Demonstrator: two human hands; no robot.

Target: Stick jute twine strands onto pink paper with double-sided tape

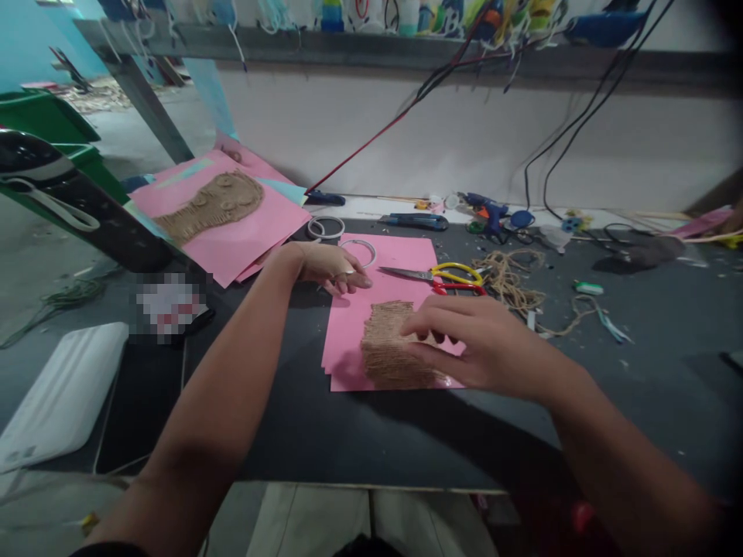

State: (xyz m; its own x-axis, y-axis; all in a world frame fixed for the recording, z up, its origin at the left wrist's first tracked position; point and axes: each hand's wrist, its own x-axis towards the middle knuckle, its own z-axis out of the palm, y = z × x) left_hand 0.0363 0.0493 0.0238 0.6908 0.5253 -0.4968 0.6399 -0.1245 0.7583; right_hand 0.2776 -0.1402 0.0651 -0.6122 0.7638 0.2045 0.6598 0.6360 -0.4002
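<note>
Across the pink paper reaches my left hand, its fingers loosely bent and apart. Just beyond its fingertips is a thin whitish ring; whether they touch it I cannot tell. My right hand hovers at the right side of a brown twine-covered patch on the paper, thumb and fingers apart and nothing seen between them. Part of the patch is hidden under this hand. Scissors with yellow and red handles lie above it, blades pointing left.
Grey tape rolls and a blue cutter knife lie behind. Loose twine and a blue glue gun are to the right. At left are a twine-covered shape on pink sheets, a black bottle and a white power bank-like object.
</note>
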